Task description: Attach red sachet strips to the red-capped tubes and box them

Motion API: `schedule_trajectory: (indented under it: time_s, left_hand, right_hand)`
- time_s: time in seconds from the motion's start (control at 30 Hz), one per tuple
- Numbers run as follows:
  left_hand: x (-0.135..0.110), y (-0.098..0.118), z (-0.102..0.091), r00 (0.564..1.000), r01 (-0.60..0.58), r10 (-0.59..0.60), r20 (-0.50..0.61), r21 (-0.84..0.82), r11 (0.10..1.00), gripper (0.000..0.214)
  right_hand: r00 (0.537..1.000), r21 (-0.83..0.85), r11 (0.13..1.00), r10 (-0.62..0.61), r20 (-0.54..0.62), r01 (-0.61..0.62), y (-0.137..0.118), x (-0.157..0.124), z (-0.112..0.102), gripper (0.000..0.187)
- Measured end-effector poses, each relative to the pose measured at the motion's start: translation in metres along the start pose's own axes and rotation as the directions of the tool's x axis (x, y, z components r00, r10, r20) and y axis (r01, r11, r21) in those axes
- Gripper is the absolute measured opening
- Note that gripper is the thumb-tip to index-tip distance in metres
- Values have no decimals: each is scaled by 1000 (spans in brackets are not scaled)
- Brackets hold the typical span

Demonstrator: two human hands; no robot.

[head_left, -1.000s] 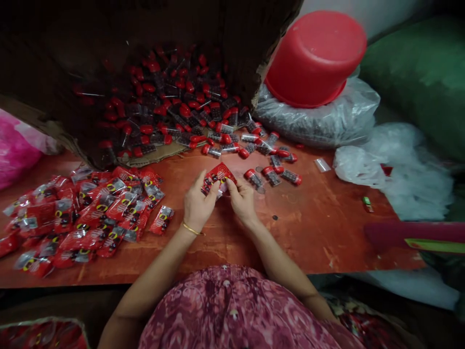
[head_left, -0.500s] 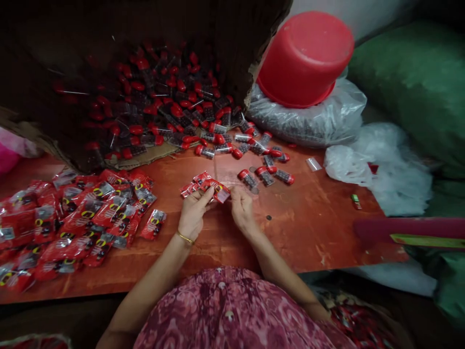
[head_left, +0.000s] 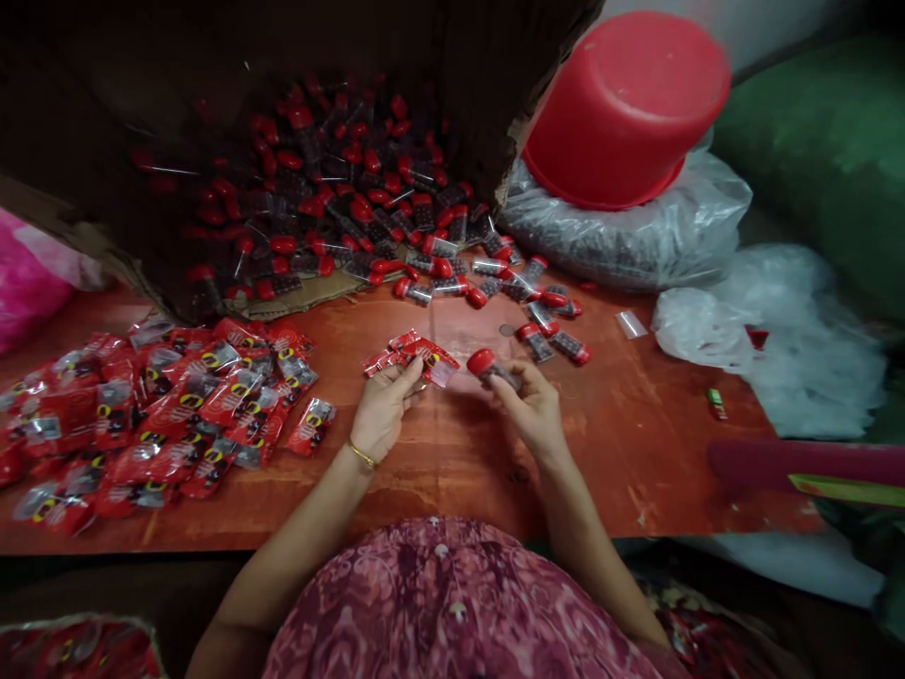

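My left hand [head_left: 382, 410] pinches a small stack of red printed packets [head_left: 414, 356] above the orange-brown table [head_left: 622, 434]. My right hand [head_left: 532, 407] holds a small clear vial with a red cap [head_left: 489, 366] just right of the packets. Several more red-capped vials [head_left: 544, 325] lie loose on the table beyond my right hand. A heap of the same vials [head_left: 353, 198] spills out of a tipped cardboard box [head_left: 176, 113] at the back. A pile of filled red packets [head_left: 176, 405] lies to the left of my left hand.
An upturned red plastic tub [head_left: 626, 108] rests on a clear bag of dark contents [head_left: 629, 236] at the back right. Crumpled clear plastic [head_left: 770, 330] and a green sack [head_left: 827, 160] lie right. A pink bag [head_left: 28, 278] sits far left. A small green item [head_left: 716, 403] lies near the right edge.
My right hand let go of the packets, reached to the right and picked up a red-capped vial. My left hand keeps the packets, now fanned and held flatter.
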State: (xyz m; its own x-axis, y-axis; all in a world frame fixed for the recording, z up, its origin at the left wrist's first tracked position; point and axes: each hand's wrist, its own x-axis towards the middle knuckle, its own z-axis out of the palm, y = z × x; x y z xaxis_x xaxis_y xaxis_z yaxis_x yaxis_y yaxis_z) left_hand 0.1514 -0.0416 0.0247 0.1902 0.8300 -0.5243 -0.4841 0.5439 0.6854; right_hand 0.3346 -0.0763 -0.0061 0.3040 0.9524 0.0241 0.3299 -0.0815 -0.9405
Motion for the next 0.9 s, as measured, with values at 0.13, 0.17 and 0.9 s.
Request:
schedule_trajectory:
  time_s: [0.13,0.17,0.9]
  left_hand:
    - [-2,-1,1,1000,11,-11,4,18,1000,35]
    - [-3,-1,2,1000,12,-12,5,26,1000,35]
    - [-5,-6,9,990,-121,115,87,62,991,36]
  right_hand:
    - [990,161,986,16,142,-39,-32,-23,-7,20]
    - [989,154,988,0,150,-23,-37,-25,-8,18]
    - [994,213,977,-20,111,-4,-29,-30,25,17]
